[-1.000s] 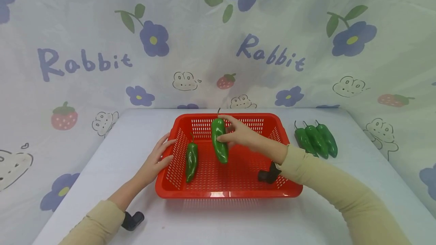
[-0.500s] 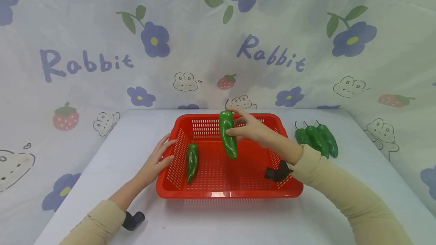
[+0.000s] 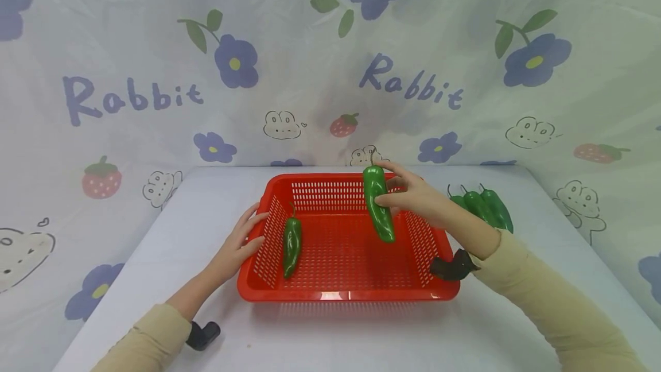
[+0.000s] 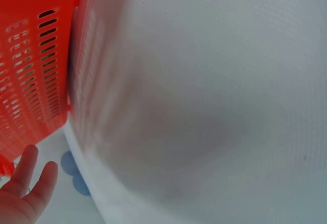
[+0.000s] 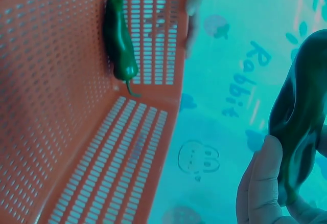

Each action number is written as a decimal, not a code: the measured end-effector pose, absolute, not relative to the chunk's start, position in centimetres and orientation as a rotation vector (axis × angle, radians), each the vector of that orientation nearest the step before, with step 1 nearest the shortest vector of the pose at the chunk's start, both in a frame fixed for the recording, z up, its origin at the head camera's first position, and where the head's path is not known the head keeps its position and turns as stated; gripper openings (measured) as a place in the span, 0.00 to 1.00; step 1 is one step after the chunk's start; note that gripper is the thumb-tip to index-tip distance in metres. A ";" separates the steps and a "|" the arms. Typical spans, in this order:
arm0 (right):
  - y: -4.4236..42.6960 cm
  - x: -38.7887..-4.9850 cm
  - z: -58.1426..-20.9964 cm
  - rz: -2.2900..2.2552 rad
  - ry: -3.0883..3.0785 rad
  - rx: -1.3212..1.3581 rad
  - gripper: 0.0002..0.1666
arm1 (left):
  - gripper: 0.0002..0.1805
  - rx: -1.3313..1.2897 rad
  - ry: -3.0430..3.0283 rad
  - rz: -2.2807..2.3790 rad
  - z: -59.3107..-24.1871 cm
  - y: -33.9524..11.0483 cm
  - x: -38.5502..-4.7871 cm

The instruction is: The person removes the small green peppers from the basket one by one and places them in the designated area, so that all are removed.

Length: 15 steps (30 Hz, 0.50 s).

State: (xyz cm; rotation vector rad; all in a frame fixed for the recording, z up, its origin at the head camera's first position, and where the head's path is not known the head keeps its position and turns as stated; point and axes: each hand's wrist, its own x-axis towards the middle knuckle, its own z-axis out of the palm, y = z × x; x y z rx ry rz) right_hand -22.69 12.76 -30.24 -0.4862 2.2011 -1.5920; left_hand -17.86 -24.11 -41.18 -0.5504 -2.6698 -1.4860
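Note:
My right hand (image 3: 410,191) pinches a green chili pepper (image 3: 378,204) between thumb and fingers, stem up, above the right half of a red plastic basket (image 3: 348,295). In the right wrist view the held pepper (image 5: 301,111) is large at the right edge, with fingers around its stem end. My left hand (image 3: 232,245) rests on the basket's left rim, fingers fairly straight. A second green pepper (image 3: 291,248) lies inside the basket along its left side. The left wrist view shows some left-hand fingers (image 4: 41,188) beside the basket wall (image 4: 30,70).
Several green peppers (image 3: 493,208) lie side by side on the white table (image 3: 206,188) right of the basket, partly behind the right forearm. A patterned cloth (image 3: 310,73) hangs behind the table. A black wrist camera (image 3: 454,267) sits near the basket's right rim.
My right hand has carried the held pepper to the right across the basket, first rising slightly. The forearm now covers more of the peppers on the table. My left hand stays in place.

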 end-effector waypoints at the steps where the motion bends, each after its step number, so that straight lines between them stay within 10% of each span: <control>1: 13.2 -22.7 -30.3 -1.585 2.211 -0.486 0.45 | 0.26 -0.550 -2.670 -1.489 -41.2 -24.1 -17.9; 15: 19.7 -21.3 -30.6 -1.536 2.339 -0.448 0.43 | 0.26 -0.557 -2.653 -1.491 -41.4 -24.2 -17.9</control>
